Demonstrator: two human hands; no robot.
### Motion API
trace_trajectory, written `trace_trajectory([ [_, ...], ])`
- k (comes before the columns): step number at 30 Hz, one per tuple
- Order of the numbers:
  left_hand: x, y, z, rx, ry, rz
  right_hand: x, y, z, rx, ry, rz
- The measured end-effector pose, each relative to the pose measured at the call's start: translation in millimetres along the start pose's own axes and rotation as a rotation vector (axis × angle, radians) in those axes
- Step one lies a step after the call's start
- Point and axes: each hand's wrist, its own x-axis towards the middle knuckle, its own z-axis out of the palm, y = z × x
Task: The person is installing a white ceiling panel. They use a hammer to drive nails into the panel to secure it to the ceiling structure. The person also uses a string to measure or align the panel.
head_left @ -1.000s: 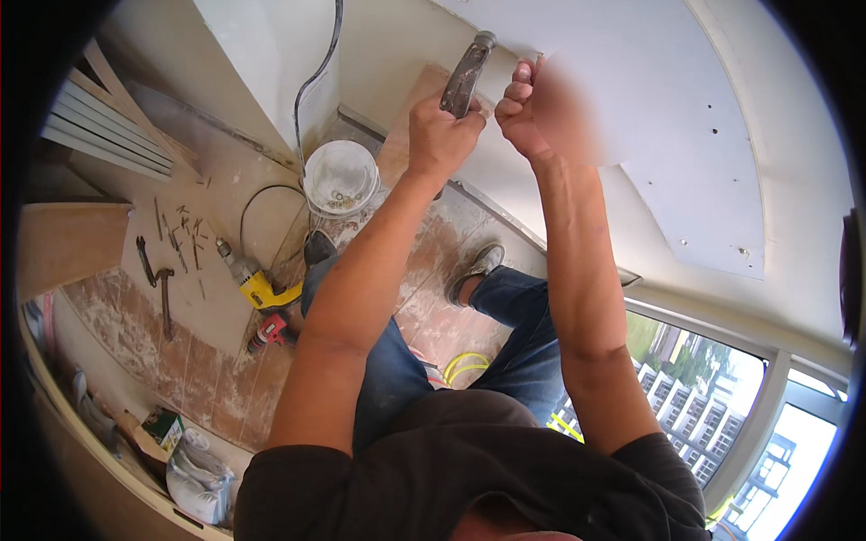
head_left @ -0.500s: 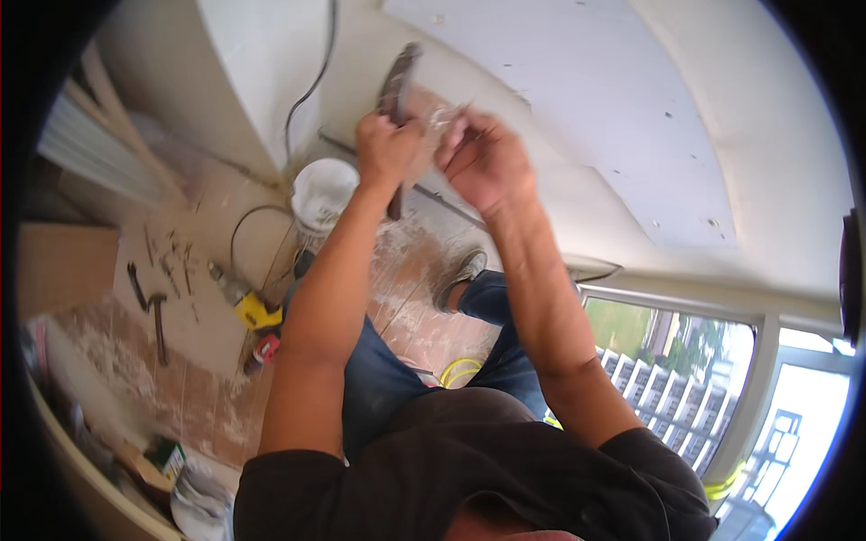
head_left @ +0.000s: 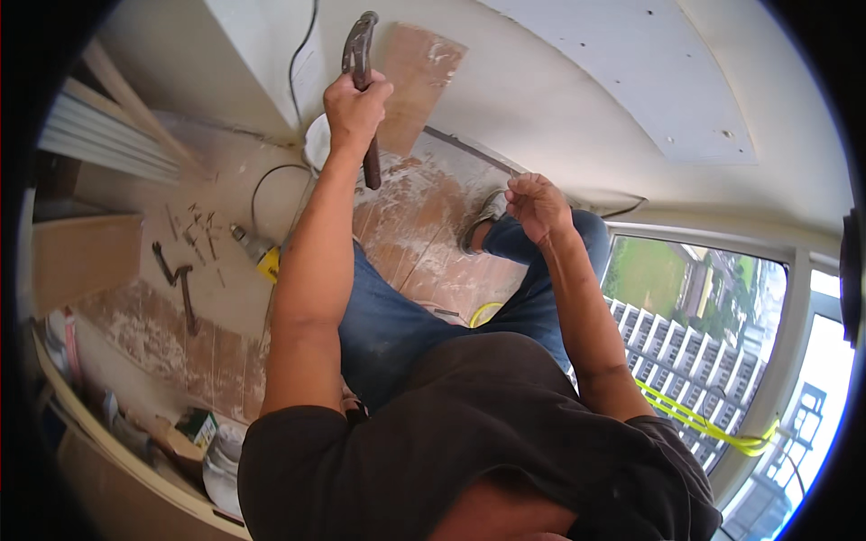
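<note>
My left hand (head_left: 356, 108) is raised and shut around the dark handle of a metal claw hammer (head_left: 359, 50), whose head points up toward the pale wall. My right hand (head_left: 537, 203) is lower and to the right, apart from the hammer, above my blue-jeaned knee (head_left: 541, 288). Its fingers are pinched together; anything small between them cannot be made out. A brown board (head_left: 419, 77) leans just right of the hammer head.
A white bucket (head_left: 316, 144) stands behind my left wrist. On the dusty floor lie a yellow drill (head_left: 262, 257), scattered screws (head_left: 194, 225) and a dark bar tool (head_left: 180, 279). Cans (head_left: 216, 451) sit lower left. A white panel (head_left: 631, 72) is overhead, a window (head_left: 704, 343) at right.
Both hands were together up at the white panel with the hammer. They have since come down and apart: the left keeps the hammer, and the right has dropped to the right.
</note>
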Motion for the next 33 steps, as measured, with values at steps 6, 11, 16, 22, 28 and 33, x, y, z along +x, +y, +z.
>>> trace_trajectory([
  [6,-20.6,-8.0,-21.4,-0.105,0.042,-0.091,-3.9,39.6,16.4,-0.104,-0.012,0.094],
  [11,-22.1,-7.8,-16.3,-0.219,0.043,-0.186,8.4,64.8,-4.1,-0.089,-0.067,0.164],
  [16,-16.9,0.9,-12.2,-0.289,0.035,-0.295,25.1,87.9,-30.7,-0.09,0.04,0.262],
  [22,-15.9,9.9,-8.2,-0.373,0.036,-0.349,61.3,132.8,-51.9,-0.192,0.178,0.338],
  [28,-18.4,11.1,-28.7,-0.289,0.089,-0.348,116.0,198.2,-55.3,-0.324,0.133,0.457],
  [33,-20.3,23.4,-49.6,-0.249,0.12,-0.372,159.3,259.4,-81.0,-0.361,0.243,0.629],
])
